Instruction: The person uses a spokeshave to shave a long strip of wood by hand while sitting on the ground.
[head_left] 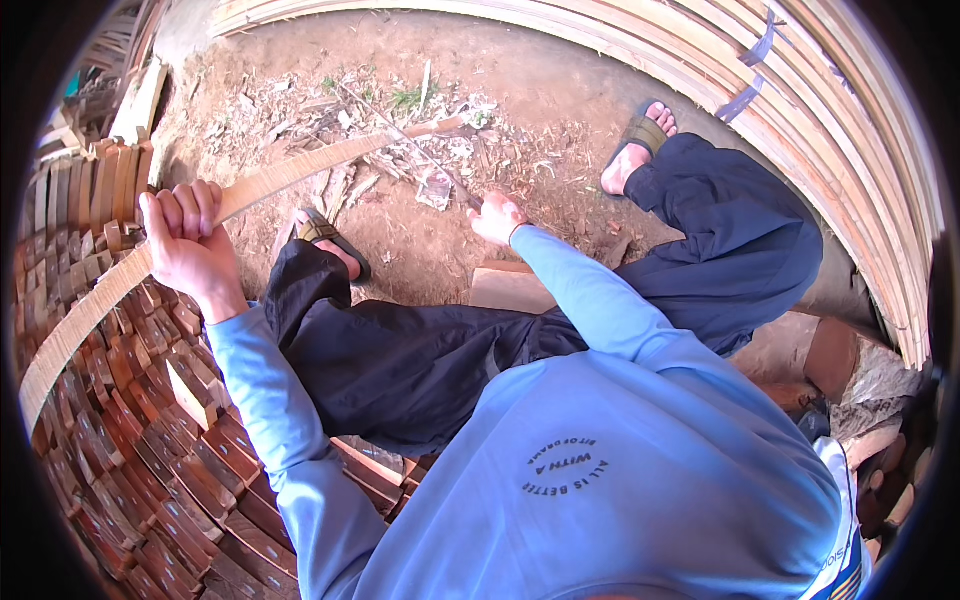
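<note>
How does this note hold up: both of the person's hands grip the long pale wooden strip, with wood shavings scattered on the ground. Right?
Not quite: only the left hand grips the long pale wooden strip; the right hand holds a long thin tool, as the head view shows. Wood shavings do lie scattered on the ground.

Brown wooden blocks [110,480], numerous: are lying in stacked rows down the left side. Pale planks [850,130], long: are running along the top and right edges, purplish strips [740,100] crossing them. Earthen floor [560,80]: is bearing scattered wood shavings [340,187] and a green tuft [408,98]. Pale board [143,105]: is slanting at upper left. Crumpled grey sheet [885,385]: is lying at right.
</note>
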